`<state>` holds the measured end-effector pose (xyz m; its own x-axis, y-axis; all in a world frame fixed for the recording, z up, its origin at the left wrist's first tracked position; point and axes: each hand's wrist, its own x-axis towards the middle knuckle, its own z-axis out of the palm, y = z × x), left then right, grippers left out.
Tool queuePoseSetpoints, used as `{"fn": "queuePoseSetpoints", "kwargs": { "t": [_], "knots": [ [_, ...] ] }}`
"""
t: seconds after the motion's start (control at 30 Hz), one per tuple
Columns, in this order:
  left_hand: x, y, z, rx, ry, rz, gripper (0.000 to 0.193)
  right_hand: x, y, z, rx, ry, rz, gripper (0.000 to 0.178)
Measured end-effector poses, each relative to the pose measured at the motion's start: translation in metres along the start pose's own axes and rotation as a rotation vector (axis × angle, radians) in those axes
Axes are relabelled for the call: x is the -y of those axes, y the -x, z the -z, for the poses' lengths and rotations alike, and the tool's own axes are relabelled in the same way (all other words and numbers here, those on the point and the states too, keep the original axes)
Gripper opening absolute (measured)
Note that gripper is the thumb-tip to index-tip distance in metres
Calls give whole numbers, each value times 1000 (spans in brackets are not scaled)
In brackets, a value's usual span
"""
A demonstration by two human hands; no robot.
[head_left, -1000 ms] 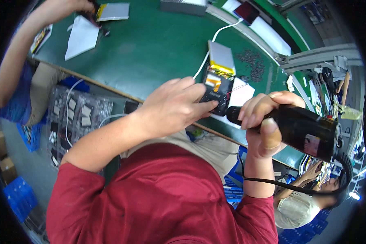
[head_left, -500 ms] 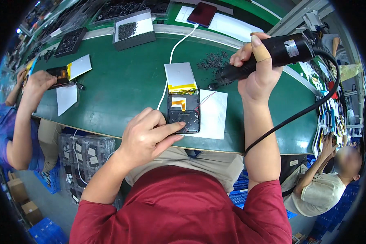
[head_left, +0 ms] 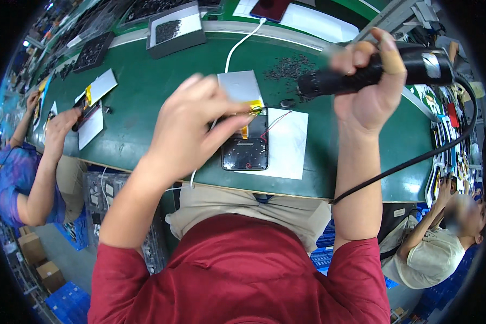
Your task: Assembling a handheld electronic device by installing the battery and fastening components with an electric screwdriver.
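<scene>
In my right hand is a black corded electric screwdriver, held almost level, its dark tip close to a scatter of tiny black parts. An opened black phone body lies in front of me, partly over a white sheet of paper. From its top end extends a flat silver battery with yellow tape. My left hand, smeared by motion, hovers over the phone's upper part, fingertips by the tape; whether they hold anything is unclear. Thin red wires run out beside the phone.
A small black piece lies near the screwdriver tip. Farther back are a box of black parts and a phone on a white cable. On the left, a co-worker's hand works at another device. Another person sits at right.
My left hand has lifted off the phone's lower part and moved up over its top end. My right hand has shifted right and slightly up with the screwdriver.
</scene>
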<state>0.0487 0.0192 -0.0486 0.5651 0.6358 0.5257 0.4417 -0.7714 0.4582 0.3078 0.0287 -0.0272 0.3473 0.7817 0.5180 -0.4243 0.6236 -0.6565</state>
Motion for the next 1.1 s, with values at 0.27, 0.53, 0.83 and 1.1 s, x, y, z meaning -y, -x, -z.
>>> {"fn": "queuePoseSetpoints", "kwargs": {
  "t": [0.27,0.53,0.83,1.1],
  "knots": [
    [11,-41,-40,-35,89,-185,17,15,7,1,59,-153,-76,38],
    [16,-43,-50,-58,108,-197,13,18,7,10,166,-168,-122,37],
    [17,-42,-50,-58,102,-182,15,16,7,9,180,-141,-107,37],
    [17,-42,-50,-73,105,-197,16,18,10,4,272,-130,-92,38]
  ]
}}
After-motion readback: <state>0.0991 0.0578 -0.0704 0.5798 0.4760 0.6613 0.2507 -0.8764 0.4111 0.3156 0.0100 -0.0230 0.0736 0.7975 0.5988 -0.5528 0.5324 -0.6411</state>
